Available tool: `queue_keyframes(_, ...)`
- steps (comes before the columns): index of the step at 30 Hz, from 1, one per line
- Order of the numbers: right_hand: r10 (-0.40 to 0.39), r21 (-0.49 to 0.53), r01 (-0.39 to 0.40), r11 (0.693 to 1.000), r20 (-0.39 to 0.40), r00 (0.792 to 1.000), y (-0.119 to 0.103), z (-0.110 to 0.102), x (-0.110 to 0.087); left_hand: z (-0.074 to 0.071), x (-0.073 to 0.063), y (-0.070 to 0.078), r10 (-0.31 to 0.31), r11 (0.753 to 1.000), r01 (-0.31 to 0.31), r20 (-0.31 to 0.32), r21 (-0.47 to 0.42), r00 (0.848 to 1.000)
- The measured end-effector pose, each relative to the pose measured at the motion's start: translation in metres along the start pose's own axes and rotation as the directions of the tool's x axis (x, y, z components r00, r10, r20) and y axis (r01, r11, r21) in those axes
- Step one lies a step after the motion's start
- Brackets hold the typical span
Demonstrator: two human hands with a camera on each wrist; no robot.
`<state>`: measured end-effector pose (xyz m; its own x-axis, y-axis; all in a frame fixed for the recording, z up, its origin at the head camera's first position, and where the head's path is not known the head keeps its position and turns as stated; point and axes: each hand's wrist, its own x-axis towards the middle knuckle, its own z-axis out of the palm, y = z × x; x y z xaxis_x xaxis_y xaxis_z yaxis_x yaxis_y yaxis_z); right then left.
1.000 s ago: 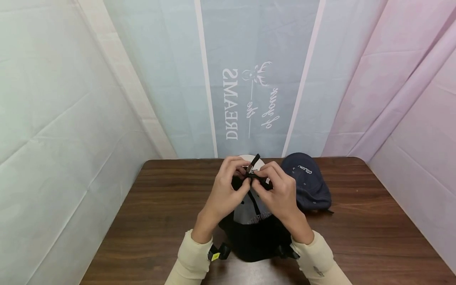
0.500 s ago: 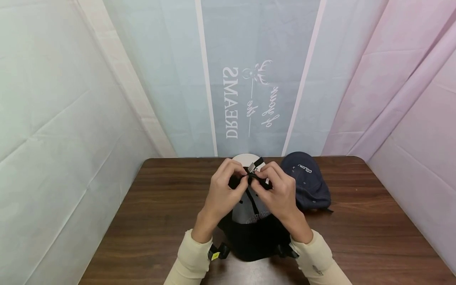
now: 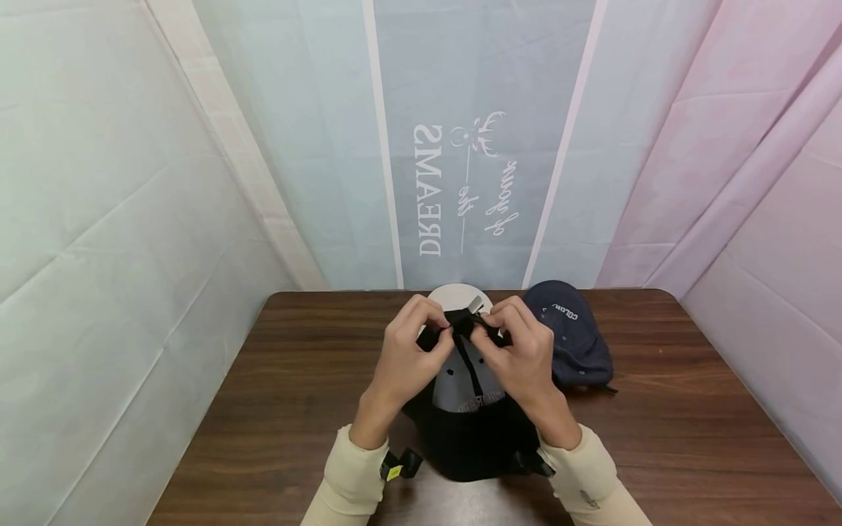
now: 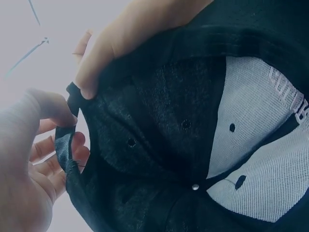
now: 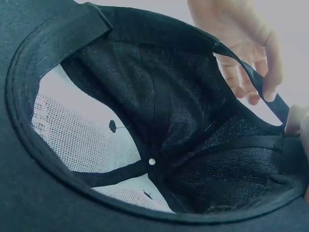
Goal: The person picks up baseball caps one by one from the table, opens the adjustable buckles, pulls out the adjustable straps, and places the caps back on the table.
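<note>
Left hand [image 3: 414, 351] and right hand [image 3: 524, 351] pinch the strap [image 4: 63, 145] with fingers; the black cap [image 3: 470, 446] is below these. Wrist views alone show its stud [image 4: 195, 187]; head view alone, the navy cap [image 3: 574, 340] right of the fingers.

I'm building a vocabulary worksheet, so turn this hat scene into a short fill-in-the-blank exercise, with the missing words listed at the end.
1. In the head view, the held cap, gripped by the left hand and right hand, has a brim coloured ____.
2. The held cap's ____, not its outside, faces the head camera.
3. The navy cap lies on the person's ____ side.
4. The word in the largest capitals on the backdrop is ____.

Missing words: black; inside; right; DREAMS.
</note>
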<state>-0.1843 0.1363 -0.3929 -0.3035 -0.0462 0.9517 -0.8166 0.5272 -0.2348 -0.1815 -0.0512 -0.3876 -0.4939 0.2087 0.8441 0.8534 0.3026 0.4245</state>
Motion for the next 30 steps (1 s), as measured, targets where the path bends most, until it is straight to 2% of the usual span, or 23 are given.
queue_keyframes(6, 0.009, 0.006, -0.008, 1.000, -0.004, 1.000, 0.002, -0.001, 0.001, -0.002, 0.000, -0.001, -0.008, 1.000, 0.008, 0.002, 0.009, 1.000)
queue_keyframes(13, 0.027, 0.036, -0.027, 0.999, 0.022, 0.999, 0.002, -0.001, 0.002, -0.001, 0.000, 0.001, -0.084, 0.996, 0.085, 0.054, -0.017, 0.995)
queue_keyframes(16, 0.020, 0.041, -0.022, 0.999, 0.047, 0.999, 0.000, 0.000, 0.002, 0.001, 0.002, 0.003, -0.071, 0.997, 0.072, 0.059, -0.007, 0.996)
queue_keyframes(21, -0.007, 0.066, 0.001, 0.998, 0.084, 0.996, -0.001, 0.001, 0.003, 0.006, 0.006, 0.004, -0.027, 1.000, 0.027, 0.021, 0.005, 0.999)
queue_keyframes(30, -0.024, 0.049, 0.021, 0.999, 0.076, 0.997, -0.003, 0.003, 0.004, 0.008, 0.007, 0.004, -0.039, 0.999, 0.039, -0.014, -0.001, 0.999)
